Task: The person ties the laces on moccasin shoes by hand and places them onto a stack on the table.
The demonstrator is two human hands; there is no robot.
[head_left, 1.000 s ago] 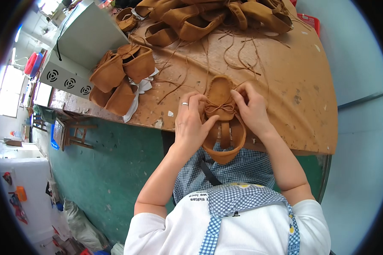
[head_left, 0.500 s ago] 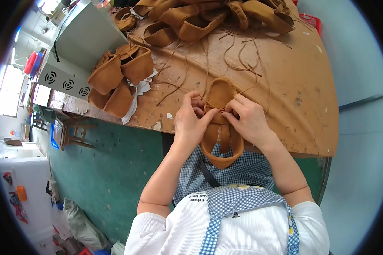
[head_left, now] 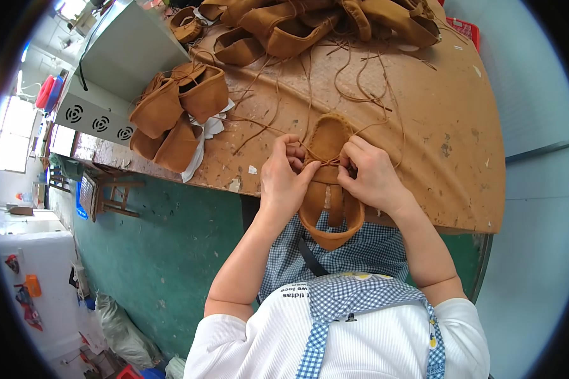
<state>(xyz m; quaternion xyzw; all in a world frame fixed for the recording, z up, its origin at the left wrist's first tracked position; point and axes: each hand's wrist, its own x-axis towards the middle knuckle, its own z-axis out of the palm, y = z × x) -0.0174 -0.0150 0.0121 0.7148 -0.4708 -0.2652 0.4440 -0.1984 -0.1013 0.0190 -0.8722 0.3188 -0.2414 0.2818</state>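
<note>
A brown moccasin-type shoe (head_left: 330, 138) lies at the table's front edge, toe pointing away, its open heel end over the edge near my apron. Thin laces (head_left: 326, 163) cross its front in a small knot or bow. My left hand (head_left: 284, 178) is on the shoe's left side, thumb and fingers pinched around the lace. From the right, my right hand (head_left: 371, 175) closes its thumb and fingers on the lace beside the knot. The fingertips partly hide the lace. Long lace ends trail from the shoe across the table.
Several brown shoes are piled at the table's far side (head_left: 284, 31). More shoes (head_left: 156, 108) stand at the left with white paper, beside a grey metal box (head_left: 131, 54). The table (head_left: 449, 177) has loose laces on it. A red basket (head_left: 464, 30) is behind the right corner.
Since the first frame both hands have closed in on the knot, and the bow loops look smaller. Over the last half second my right hand has shifted slightly right.
</note>
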